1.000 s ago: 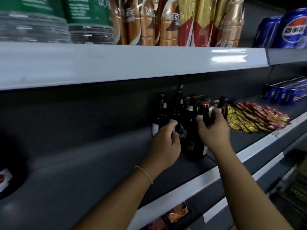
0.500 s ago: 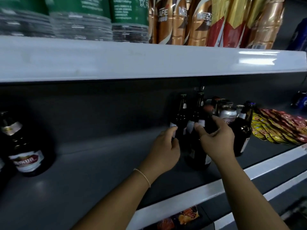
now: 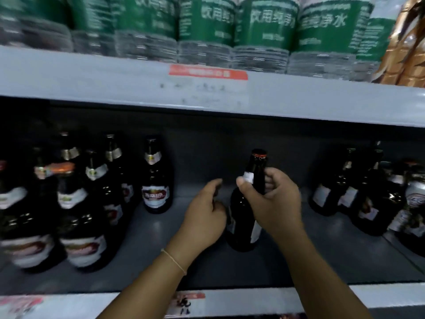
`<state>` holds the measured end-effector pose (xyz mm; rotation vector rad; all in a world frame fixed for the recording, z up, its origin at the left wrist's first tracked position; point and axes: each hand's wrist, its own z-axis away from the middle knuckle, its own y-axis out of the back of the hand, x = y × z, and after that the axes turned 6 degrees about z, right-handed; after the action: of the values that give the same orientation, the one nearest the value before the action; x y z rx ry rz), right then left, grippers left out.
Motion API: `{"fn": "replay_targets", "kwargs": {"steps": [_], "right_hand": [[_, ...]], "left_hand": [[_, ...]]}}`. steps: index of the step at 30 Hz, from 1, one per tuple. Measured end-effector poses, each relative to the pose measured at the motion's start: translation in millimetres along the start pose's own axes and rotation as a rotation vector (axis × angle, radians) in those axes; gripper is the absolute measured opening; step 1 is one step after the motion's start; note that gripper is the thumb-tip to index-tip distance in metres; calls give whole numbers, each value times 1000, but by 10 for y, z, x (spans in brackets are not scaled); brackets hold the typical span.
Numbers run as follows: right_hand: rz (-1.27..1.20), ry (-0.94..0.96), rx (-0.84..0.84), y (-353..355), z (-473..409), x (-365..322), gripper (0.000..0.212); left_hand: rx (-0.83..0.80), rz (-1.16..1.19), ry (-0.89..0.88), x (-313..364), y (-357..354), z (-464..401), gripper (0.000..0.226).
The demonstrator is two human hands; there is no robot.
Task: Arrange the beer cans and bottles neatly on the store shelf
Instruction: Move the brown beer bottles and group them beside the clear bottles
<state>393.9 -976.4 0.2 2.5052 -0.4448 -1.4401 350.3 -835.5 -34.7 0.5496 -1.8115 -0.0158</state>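
Beer bottle (image 3: 243, 208) is held at the neck by the right hand (image 3: 273, 203); the left hand (image 3: 204, 217) is half open, empty. The right group (image 3: 358, 194) is still waiting to be moved beside the left rows (image 3: 92, 199).

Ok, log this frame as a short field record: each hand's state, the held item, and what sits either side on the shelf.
right hand: right hand gripping the neck of the dark bottle
left hand: left hand open beside the bottle's body; contact cannot be told
bottle pose: upright, base at the shelf floor; whether resting cannot be told
left side: left bottle group, several rows, labels forward
right side: right bottle group, with a can
shelf above: water bottles
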Motion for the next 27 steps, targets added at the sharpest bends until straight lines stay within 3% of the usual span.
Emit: {"fn": "replay_targets", "kwargs": {"steps": [5,12,14,18,27], "right_hand": [[-100,21,-99,-664,198,-361,17],[-166,42,-179,-1367,372,-690,15],[-165,46,-184,-1513,400,-729,15],[-149,67,-177,-1726,449,-775,15],[-123,81,-239,-1874,453,-735,14]], "left_hand": [[114,-8,32,-210,648,198,55],[142,40,12,-319,1264,434,57],[148,48,36,-411,1348,464,55],[122,11,43,-567,1406,510,79],[129,4,51,-782,1296,511,97]]}}
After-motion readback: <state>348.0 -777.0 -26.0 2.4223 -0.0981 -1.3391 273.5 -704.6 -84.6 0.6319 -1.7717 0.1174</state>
